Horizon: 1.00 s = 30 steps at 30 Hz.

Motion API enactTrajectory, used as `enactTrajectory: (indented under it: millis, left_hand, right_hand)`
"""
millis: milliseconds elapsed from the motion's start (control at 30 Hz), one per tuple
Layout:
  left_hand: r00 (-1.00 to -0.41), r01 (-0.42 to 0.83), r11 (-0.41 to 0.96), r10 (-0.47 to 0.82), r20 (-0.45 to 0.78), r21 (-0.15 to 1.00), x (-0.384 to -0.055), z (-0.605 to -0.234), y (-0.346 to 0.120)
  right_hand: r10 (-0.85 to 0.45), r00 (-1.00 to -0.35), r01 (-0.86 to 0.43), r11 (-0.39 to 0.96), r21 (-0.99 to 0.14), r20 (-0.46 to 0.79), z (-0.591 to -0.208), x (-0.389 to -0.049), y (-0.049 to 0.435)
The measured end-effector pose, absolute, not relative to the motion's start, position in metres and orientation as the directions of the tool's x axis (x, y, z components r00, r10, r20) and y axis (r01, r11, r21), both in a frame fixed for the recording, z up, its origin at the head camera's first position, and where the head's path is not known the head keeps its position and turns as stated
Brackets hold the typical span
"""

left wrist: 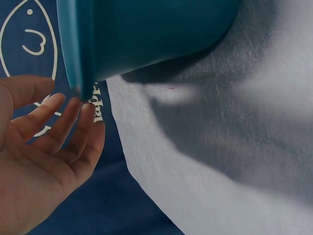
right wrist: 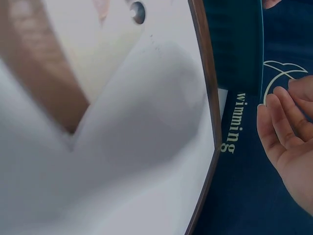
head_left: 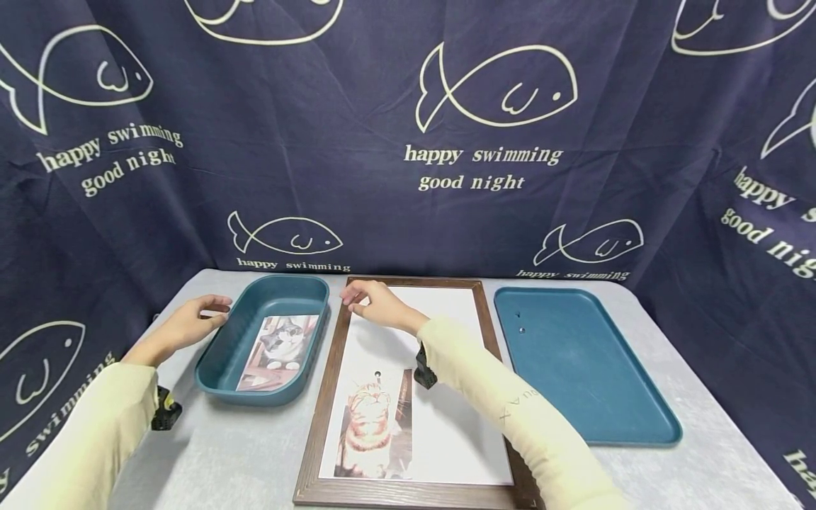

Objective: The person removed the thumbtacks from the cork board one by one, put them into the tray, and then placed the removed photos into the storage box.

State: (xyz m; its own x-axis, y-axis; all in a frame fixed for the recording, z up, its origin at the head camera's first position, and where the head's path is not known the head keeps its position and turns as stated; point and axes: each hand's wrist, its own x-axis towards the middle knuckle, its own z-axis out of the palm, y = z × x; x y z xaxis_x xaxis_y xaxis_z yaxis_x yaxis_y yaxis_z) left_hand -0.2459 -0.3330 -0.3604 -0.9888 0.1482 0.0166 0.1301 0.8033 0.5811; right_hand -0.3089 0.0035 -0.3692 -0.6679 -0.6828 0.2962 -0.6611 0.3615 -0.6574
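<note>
Close to the left rim of a deep blue-green bin [head_left: 219, 347], my left hand [head_left: 185, 326] has relaxed, slightly bent fingers. Its fingertips overlap the bin's rim [left wrist: 84, 93] in the left wrist view. Inside the bin lies a photo of a grey-and-white cat [head_left: 283, 347]. My right hand [head_left: 382, 306] is over the upper left corner of a wood-framed white board [head_left: 446, 319], fingers loosely bent and nothing between them. An orange cat photo [head_left: 370, 435] lies on the board's lower left, with a small round silver fastener [head_left: 377, 374] at its top edge.
To the right of the board is a shallow blue-green tray [head_left: 586, 368] with two small pieces [head_left: 522, 330] near its upper left. All stand on a grey-white table [head_left: 210, 453]. A dark blue fish-print curtain [head_left: 382, 142] hangs behind and at both sides.
</note>
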Motion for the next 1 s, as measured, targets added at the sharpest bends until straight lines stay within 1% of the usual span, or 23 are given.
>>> enactTrajectory:
  millis: [233,400,533,733,833,1000]
  left_hand:
    - [-0.982,0.189,0.827,0.153,0.112,0.53,-0.245,-0.355,-0.325]
    - [-0.974,0.221,0.827,0.164,0.155,0.516,-0.242,-0.353,-0.317]
    - [-0.962,0.266,0.817,0.187,0.2,0.512,-0.239,-0.352,-0.31]
    - [-0.932,0.35,0.794,0.244,0.267,0.497,-0.235,-0.35,-0.295]
    - [-0.92,0.383,0.779,0.275,0.28,0.496,-0.234,-0.35,-0.288]
    - [-0.912,0.407,0.757,0.308,0.27,0.512,-0.232,-0.351,-0.277]
  right_hand:
    - [-0.687,-0.674,-0.648,0.373,-0.664,0.272,-0.375,-0.309,0.018]
    - [-0.688,-0.666,-0.659,0.359,-0.661,0.29,-0.376,-0.306,0.026]
    - [-0.691,-0.665,-0.66,0.369,-0.655,0.281,-0.378,-0.304,0.031]
    - [-0.696,-0.679,-0.642,0.406,-0.651,0.235,-0.379,-0.299,0.039]
    - [-0.702,-0.678,-0.64,0.418,-0.644,0.218,-0.38,-0.297,0.042]
    - [-0.728,-0.656,-0.655,0.416,-0.631,0.201,-0.384,-0.295,0.047]
